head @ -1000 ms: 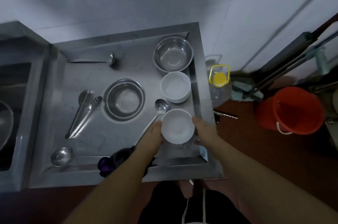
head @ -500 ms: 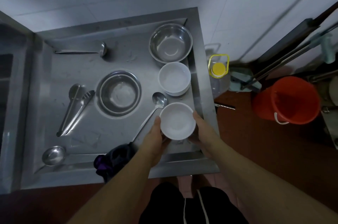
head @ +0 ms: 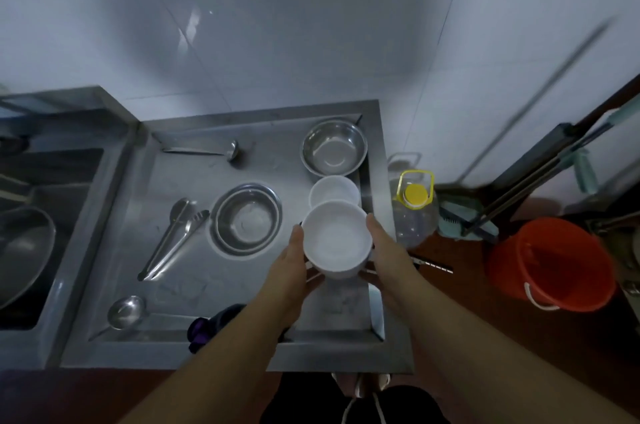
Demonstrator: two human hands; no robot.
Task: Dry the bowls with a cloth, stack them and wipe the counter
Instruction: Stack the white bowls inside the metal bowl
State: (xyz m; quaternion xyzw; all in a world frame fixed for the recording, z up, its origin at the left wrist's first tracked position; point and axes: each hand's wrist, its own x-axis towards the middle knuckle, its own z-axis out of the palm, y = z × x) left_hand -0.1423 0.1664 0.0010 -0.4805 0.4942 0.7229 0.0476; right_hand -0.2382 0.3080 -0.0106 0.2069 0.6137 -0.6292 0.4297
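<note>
Floor edge: dark trousers (head: 349,403) at the bottom of the view, nearer than the steel counter (head: 194,288); reddish-brown floor to the counter's right.
Cloth: dark purple cloth (head: 207,325) bunched on the counter's near edge, partly behind the left forearm.
Left hand: left hand (head: 289,262) on the left side of the white bowl (head: 335,240), thumb along its rim, fingers hidden beneath it.
Right hand: right hand (head: 384,247) on the bowl's right side, thumb up at the rim, fingers tucked under and out of sight.
White bowl: gripped between both hands, mouth up, raised above the counter's right part.
Second white bowl: second white bowl (head: 334,191) just beyond the held one, partly covered by it, resting on the counter.
Counter left part: ladle (head: 126,311) near the front edge, tongs (head: 175,240) and a spoon lying side by side, shallow steel bowl (head: 246,219) beside them.
Counter far part: deep steel bowl (head: 334,148) at the far right corner, second ladle (head: 204,152) near the back rim.
Left of counter: sink (head: 38,233) with a steel pan in it.
Right of counter: clear jug with yellow cap (head: 415,209) on the floor, orange bucket (head: 550,264) further right, mop handles leaning on the wall.
Behind counter: white tiled wall (head: 277,25).
</note>
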